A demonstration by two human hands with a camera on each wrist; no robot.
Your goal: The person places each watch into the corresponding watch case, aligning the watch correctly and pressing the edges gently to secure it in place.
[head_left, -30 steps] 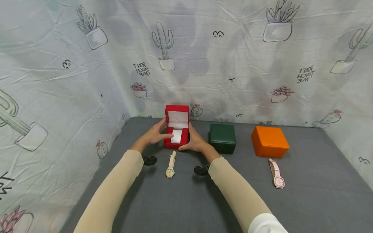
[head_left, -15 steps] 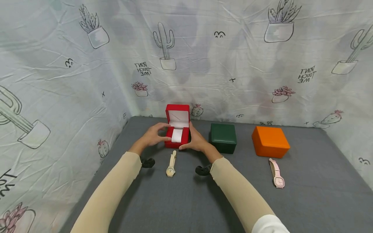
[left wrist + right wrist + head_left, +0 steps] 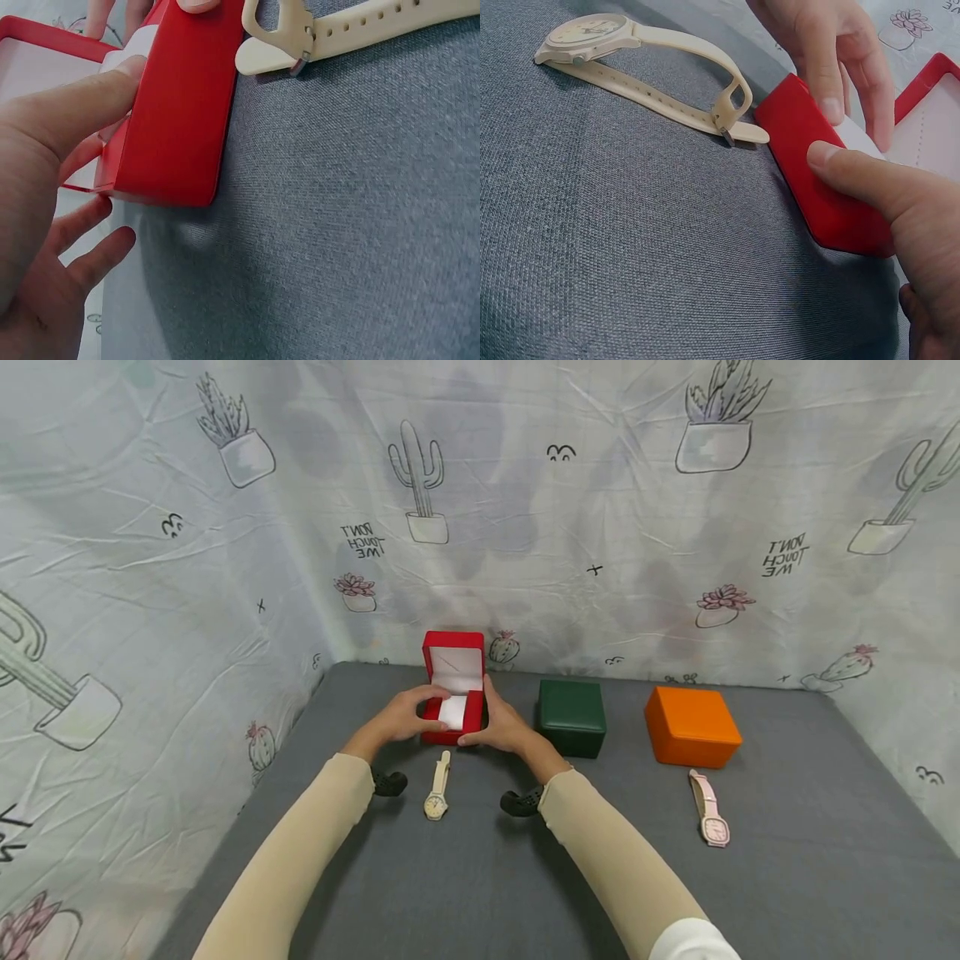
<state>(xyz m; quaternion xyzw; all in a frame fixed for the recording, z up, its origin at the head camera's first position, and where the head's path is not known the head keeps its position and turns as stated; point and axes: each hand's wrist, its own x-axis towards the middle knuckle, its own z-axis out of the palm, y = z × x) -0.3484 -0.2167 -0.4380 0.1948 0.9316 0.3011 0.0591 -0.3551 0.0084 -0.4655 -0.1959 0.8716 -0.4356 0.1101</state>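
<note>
The red watch box (image 3: pixel 472 714) stands with its lid up, showing a white lining and a white watch cushion (image 3: pixel 452 713) in its base. My left hand (image 3: pixel 399 717) reaches in over the box's left edge and pinches the cushion, the thumb at its front, as the left wrist view shows. With my right hand (image 3: pixel 506 723) I hold the box's right side, thumb on the front face (image 3: pixel 821 176) and the other fingers mostly hidden. Just in front of the box lies a cream wristwatch (image 3: pixel 437 789), strap pointing toward it.
To the right of the red box sit a closed green box (image 3: pixel 572 718) and a closed orange box (image 3: pixel 693 727). A pink wristwatch (image 3: pixel 708 810) lies before the orange one. A printed curtain (image 3: pixel 525 527) hangs behind the grey tabletop (image 3: pixel 480 893).
My left hand has moved right, from the box's left edge to the white cushion inside. The right hand keeps its hold, and the box stays put.
</note>
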